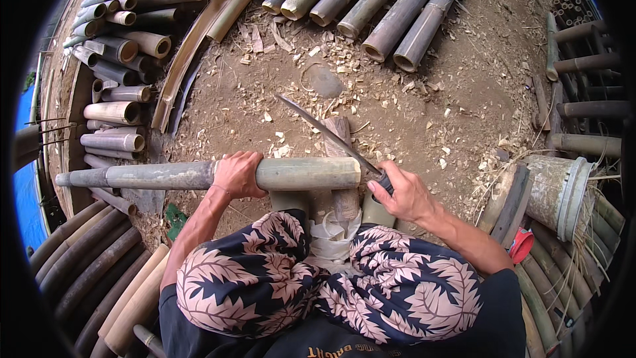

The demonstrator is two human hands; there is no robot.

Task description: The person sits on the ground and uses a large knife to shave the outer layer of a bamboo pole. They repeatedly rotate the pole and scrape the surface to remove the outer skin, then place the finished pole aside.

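A long greyish-green bamboo pole [165, 176] lies crosswise in front of my knees, its pale trimmed end to the right. My left hand [237, 174] is wrapped over the pole near its middle. In my right hand [409, 193] is the dark handle of a machete [324, 131], whose long narrow blade slants up and left above the pole's right end. Under that end stands a wooden block [338, 134], partly hidden by the pole. A white plastic bag [331, 237] sits between my knees.
Stacked bamboo lengths [126, 46] fill the left side. More poles [411, 10] lie at the far side. On the right are a dirty white bucket [560, 189], a red object [522, 245] and a bamboo rack [589, 86]. Wood chips [344, 59] litter the dirt floor.
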